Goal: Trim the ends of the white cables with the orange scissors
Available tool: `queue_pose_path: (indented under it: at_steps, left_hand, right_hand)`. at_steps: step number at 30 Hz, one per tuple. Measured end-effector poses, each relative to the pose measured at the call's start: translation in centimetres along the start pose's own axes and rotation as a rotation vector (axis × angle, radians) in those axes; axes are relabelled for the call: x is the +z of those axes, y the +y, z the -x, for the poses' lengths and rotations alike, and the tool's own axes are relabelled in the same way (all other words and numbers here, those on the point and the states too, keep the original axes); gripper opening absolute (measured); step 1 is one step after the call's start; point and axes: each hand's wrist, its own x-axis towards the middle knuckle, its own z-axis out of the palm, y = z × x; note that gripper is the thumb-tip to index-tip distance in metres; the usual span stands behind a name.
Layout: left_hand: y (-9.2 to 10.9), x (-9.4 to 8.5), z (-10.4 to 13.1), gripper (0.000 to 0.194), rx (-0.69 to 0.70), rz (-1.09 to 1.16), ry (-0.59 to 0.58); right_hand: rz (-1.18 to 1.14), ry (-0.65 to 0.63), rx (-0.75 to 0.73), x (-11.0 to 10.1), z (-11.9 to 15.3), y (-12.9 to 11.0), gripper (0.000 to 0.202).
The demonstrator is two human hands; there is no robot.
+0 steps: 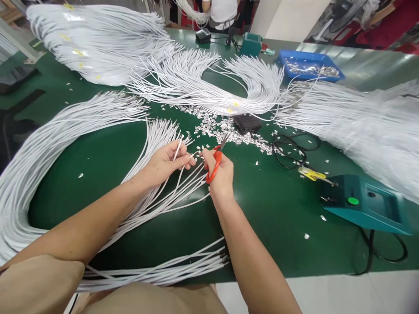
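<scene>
White cables [144,218] spread across the green table in front of me, their ends fanned out near both hands. My left hand [170,159] is closed, pinching a white cable near its end between thumb and fingers. Close beside it, my right hand [221,172] is wrapped round red-handled scissors [214,168], whose dark blades point up and away. The thumb and forefinger of that hand come up to the cable tip; whether they touch it I cannot tell. Small silvery scraps [225,128] lie scattered just beyond the scissors.
Large white cable bundles [104,43] lie at the back left, with more [353,117] at the right. A blue tray [310,59] holds small metal pieces. A teal device [366,203] with a green button and yellow snips [312,174] are at right. People sit beyond the table.
</scene>
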Motion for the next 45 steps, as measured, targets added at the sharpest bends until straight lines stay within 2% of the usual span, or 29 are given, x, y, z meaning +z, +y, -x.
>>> queue_pose_path:
  at_steps: [2, 8, 13, 16, 18, 23, 26, 33, 45]
  left_hand:
    - [0.0, -0.2, -0.1, 0.028, -0.047, 0.052, 0.001]
    - [-0.1, -0.2, -0.1, 0.030, -0.141, 0.149, -0.010]
    - [0.0, -0.2, 0.1, 0.030, -0.205, 0.235, -0.067]
    - [0.1, -0.3, 0.1, 0.034, -0.238, 0.290, -0.088]
    - [0.1, -0.5, 0.0, 0.033, -0.261, 0.311, -0.080]
    - [0.1, -0.7, -0.2, 0.021, -0.283, 0.342, -0.053]
    - [0.2, -0.7, -0.2, 0.020, -0.301, 0.374, -0.072]
    - [0.5, -1.0, -0.3, 0.019, -0.383, 0.387, -0.099]
    - [0.5, -1.7, -0.6, 0.018, -0.409, 0.363, -0.105]
  right_hand:
    - [0.040, -0.011, -0.037, -0.3, 0.0, -0.3, 0.018]
    - [0.040, -0.177, -0.007, -0.3, 0.3, -0.6, 0.023]
    - [0.011, -0.212, 0.015, -0.1, 0.3, -0.6, 0.021]
    - [0.097, -0.200, -0.015, -0.5, 0.1, -0.4, 0.026]
    - [0.281, -0.185, -0.123, -1.0, -0.2, -0.3, 0.025]
    - [1.015, -0.221, -0.624, -2.5, -0.9, 0.4, 0.016]
    - [1.244, -0.206, -0.748, -2.9, -1.1, 0.6, 0.017]
    - [1.425, -0.224, -0.787, -2.9, -1.1, 0.4, 0.020]
    - [1.469, -0.292, -0.769, -2.8, -1.2, 0.3, 0.028]
